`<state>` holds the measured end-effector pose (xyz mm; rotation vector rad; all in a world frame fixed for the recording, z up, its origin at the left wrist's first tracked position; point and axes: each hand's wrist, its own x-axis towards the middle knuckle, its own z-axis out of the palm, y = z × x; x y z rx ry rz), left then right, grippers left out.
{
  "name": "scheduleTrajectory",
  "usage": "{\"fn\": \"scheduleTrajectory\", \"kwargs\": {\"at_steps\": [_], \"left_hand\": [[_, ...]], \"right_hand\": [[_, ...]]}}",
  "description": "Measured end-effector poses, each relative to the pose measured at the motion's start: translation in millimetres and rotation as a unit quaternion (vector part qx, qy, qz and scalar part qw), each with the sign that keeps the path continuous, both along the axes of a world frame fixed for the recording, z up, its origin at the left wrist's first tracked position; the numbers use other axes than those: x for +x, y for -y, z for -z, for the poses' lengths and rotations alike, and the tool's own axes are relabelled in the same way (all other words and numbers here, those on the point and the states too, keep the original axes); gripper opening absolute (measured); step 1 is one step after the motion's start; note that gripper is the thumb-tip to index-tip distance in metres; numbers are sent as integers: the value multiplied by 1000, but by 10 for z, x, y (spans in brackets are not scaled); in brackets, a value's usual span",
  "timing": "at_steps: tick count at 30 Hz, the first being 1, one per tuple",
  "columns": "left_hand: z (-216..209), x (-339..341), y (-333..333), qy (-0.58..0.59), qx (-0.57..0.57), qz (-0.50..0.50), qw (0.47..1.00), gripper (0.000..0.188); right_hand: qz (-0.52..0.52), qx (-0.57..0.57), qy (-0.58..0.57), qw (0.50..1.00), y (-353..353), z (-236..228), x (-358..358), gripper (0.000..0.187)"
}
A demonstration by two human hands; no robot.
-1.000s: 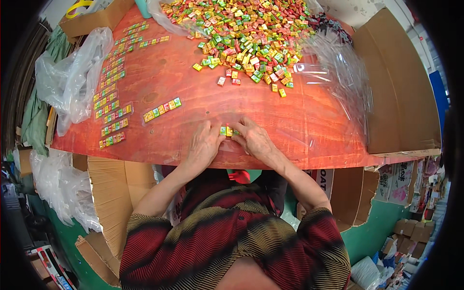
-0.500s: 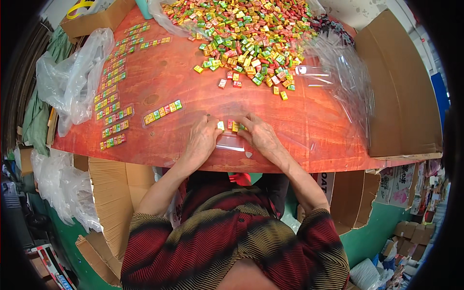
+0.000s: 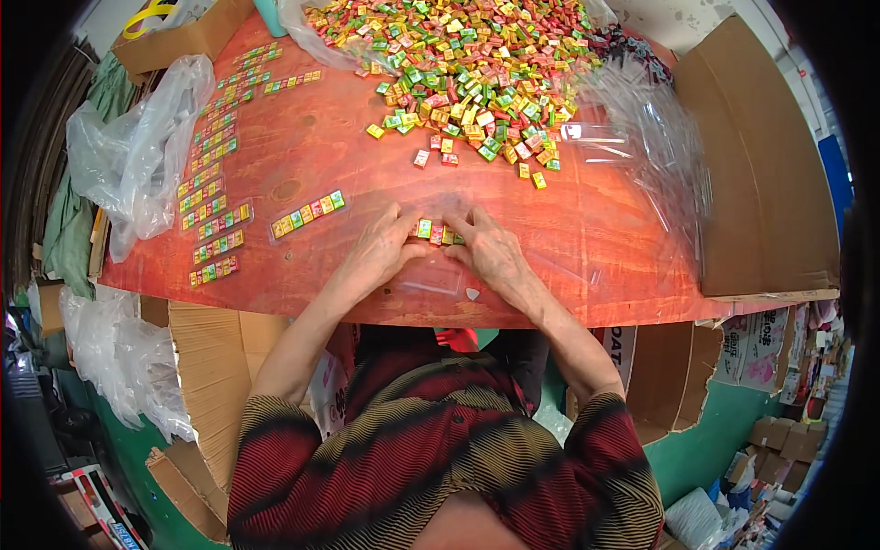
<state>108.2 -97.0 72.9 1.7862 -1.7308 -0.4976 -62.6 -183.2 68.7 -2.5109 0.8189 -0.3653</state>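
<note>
A short row of small coloured boxes (image 3: 434,232), yellow, green and red, lies at the middle of the table's near side. My left hand (image 3: 378,247) pinches the row's left end with bent fingers. At the other end, the fingers of my right hand (image 3: 495,254) close on the boxes and partly cover them. Just nearer to me, a clear plastic tray (image 3: 433,277) lies flat below the row. To the left of my hands rests a filled clear tray (image 3: 309,214) with one line of similar boxes.
A large heap of small boxes (image 3: 486,73) spreads over the red table's (image 3: 550,206) far side. Clear plastic trays (image 3: 655,137) pile up at the right, beside a cardboard sheet (image 3: 756,165). Several filled rows (image 3: 215,220) line the left, near a clear bag (image 3: 151,147).
My left hand has shifted slightly right, bringing its box up against those at my right hand. The boxes now form one row between my hands.
</note>
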Motion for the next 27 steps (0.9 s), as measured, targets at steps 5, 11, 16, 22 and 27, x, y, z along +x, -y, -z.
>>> {"fn": "scheduleTrajectory", "kwargs": {"at_steps": [5, 11, 16, 22, 27], "left_hand": [[61, 122, 67, 17, 33, 35, 999, 34], [143, 119, 79, 20, -7, 38, 999, 32], [114, 20, 88, 21, -5, 14, 1000, 33], [-22, -74, -79, 11, 13, -16, 1000, 32], [-60, -153, -545, 53, 23, 9, 998, 26]], "right_hand": [[-2, -30, 17, 999, -16, 46, 38, 35], [11, -36, 30, 999, -42, 61, 66, 23], [28, -44, 36, 998, -70, 95, 68, 20], [46, -27, 24, 998, -205, -34, 13, 19], [39, 20, 9, 999, -693, -161, -99, 32]]}}
